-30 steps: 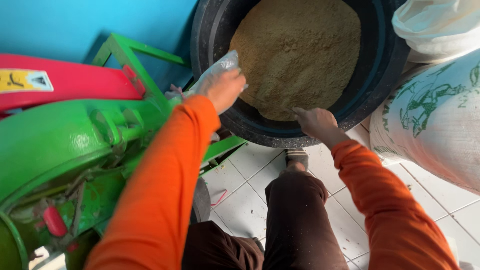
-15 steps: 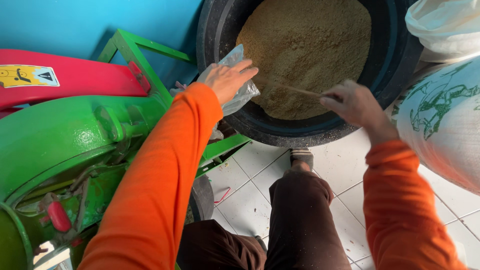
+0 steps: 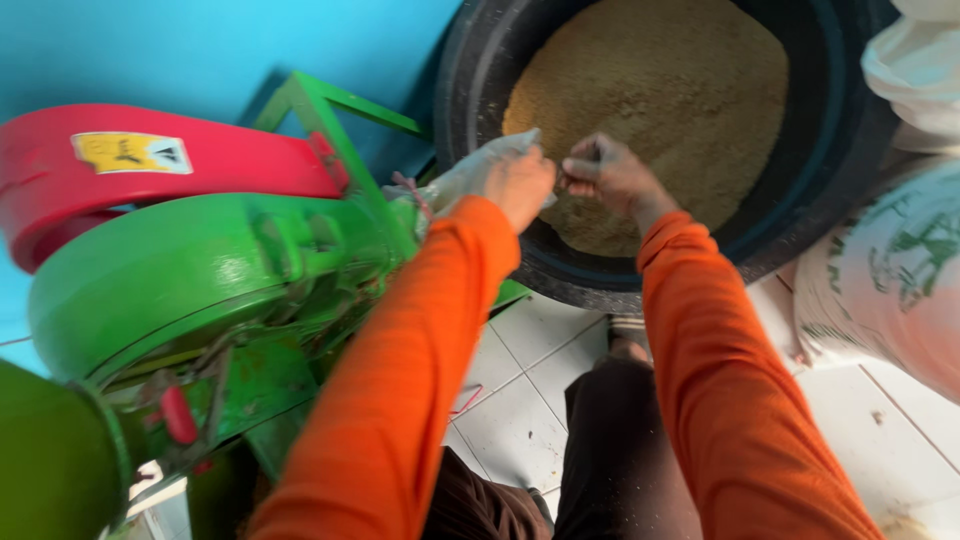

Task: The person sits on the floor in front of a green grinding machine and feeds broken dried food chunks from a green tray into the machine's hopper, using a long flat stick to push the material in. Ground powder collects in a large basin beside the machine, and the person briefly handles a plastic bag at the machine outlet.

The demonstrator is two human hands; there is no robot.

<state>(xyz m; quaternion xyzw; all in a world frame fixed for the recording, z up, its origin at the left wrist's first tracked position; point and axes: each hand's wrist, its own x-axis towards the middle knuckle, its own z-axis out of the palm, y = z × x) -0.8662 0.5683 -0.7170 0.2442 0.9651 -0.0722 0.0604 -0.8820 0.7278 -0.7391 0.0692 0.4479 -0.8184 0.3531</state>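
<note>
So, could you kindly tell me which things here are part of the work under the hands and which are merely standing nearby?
In use:
- left hand
- right hand
- clear plastic bag
- black tub of tan meal

Standing by:
- green and red machine
- white sacks
- tiled floor

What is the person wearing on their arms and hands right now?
Both arms are in long, bright orange sleeves that end at the wrists. The left hand and right hand are bare: no gloves, and no rings, watch or markings that the head view shows. The sleeves look plain and loosely creased.
</note>
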